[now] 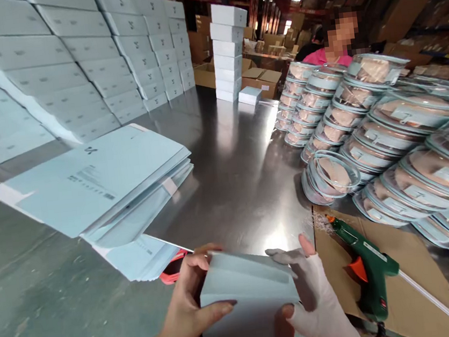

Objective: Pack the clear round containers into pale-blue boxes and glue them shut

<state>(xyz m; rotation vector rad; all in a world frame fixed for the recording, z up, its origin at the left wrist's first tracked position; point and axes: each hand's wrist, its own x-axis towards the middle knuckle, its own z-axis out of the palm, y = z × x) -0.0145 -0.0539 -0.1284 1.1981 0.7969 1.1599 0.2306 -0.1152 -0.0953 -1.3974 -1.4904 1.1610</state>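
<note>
Head view shows a pale blue folded carton (248, 290) held low at the near edge of the tabletop (230, 151), pinched between both hands. The left hand (191, 302), bare, curls around the carton's left side, thumb along the lower edge and fingers over the top. The right hand (312, 299), in a thin pale glove with the fingertips showing, closes on the right side, thumb at the lower corner. Both hands are wrapped partly shut on the carton.

Just right of the gloved hand a green glue gun (368, 271) lies on a sheet of cardboard (405, 256), nozzle pointing away; if it is hot, a careless reach could burn the hand or smear glue on the carton. Left of the carton, a slumping pile of flat blue carton blanks (97, 188) overhangs something orange; a nudge could likely slide them across the slick metal.

Farther right, leaning stacks of round clear-lidded packs (367, 136) crowd the tabletop and look liable to topple if bumped. Beyond stand a column of white boxes (229, 49) and a wall of boxes (74, 56); another person in pink (327, 55) works opposite.
</note>
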